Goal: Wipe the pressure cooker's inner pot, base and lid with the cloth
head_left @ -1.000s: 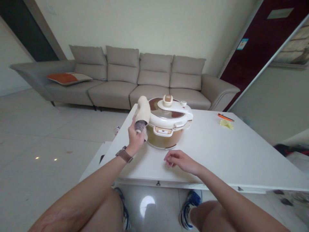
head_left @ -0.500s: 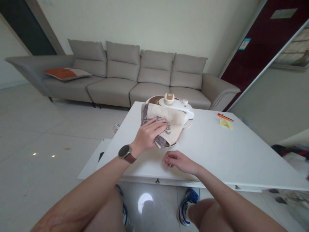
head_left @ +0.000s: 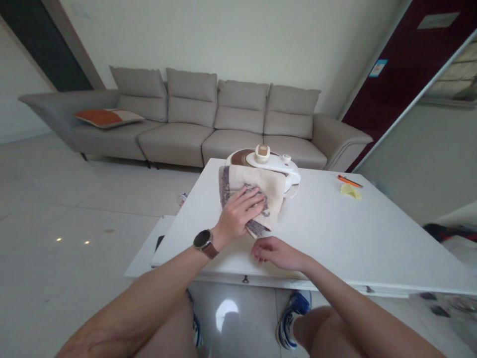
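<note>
A beige towel (head_left: 269, 186) with a dark patterned border hangs over the front of a white and gold pressure cooker (head_left: 269, 161) on the white table (head_left: 354, 233). My left hand (head_left: 240, 214), with a watch on the wrist, lies on the towel with its fingers flat and presses it against the pot's side. Only the cooker's lid, knob and white handle show above the cloth. My right hand (head_left: 276, 251) rests on the table just in front of the pot, fingers loosely curled, holding nothing that I can see.
An orange-handled tool (head_left: 349, 181) and a yellow scrap (head_left: 349, 191) lie at the table's far right. A grey sofa (head_left: 208, 124) with an orange cushion (head_left: 104, 117) stands behind. My knees and blue shoes (head_left: 288, 320) are under the near edge. A lower white shelf (head_left: 147, 251) juts left.
A second ago my left hand held the towel rolled up beside the pot. It spread the towel over the pot's front and now presses it a little lower. My right hand barely moved.
</note>
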{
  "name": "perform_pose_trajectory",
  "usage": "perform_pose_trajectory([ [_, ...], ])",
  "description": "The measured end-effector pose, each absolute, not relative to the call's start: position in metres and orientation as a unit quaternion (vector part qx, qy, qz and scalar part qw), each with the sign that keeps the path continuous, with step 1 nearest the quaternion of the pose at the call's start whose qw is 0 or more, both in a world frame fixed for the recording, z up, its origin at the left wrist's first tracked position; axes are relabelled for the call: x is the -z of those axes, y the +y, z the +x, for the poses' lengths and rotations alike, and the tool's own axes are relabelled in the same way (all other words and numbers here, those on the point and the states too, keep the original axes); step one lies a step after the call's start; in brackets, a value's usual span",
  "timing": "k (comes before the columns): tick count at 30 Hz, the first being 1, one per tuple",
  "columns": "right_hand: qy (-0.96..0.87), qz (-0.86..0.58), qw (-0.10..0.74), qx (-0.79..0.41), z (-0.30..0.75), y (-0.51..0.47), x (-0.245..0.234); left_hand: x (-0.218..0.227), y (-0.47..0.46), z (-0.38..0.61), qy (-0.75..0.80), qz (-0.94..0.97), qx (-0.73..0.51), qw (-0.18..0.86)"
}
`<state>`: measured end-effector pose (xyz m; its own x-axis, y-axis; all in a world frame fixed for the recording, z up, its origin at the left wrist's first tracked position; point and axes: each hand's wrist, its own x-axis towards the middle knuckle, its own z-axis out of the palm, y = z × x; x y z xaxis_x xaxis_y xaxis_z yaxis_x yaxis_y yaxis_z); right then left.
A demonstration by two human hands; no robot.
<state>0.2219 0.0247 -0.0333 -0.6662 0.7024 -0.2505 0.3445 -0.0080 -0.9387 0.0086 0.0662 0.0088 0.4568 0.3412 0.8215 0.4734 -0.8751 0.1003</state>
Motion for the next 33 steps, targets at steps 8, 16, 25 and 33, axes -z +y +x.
perform_pose_trajectory([
  [8, -0.716, -0.373, 0.13, -0.576, 0.22, 0.021, 0.037, -0.016, 0.068, 0.009, -0.254, -0.863, 0.426, 0.099],
  [16, -0.717, -0.38, 0.133, -0.57, 0.226, 0.019, 0.033, -0.005, 0.087, -0.027, -0.359, -0.737, 0.573, 0.022],
  [25, -0.724, -0.377, 0.122, -0.565, 0.226, 0.018, 0.029, 0.024, 0.126, -0.038, -0.511, -0.456, 0.702, -0.196],
  [33, -0.727, -0.382, 0.118, -0.558, 0.224, 0.019, 0.03, 0.037, 0.089, -0.009, -0.515, -0.45, 0.689, -0.24],
])
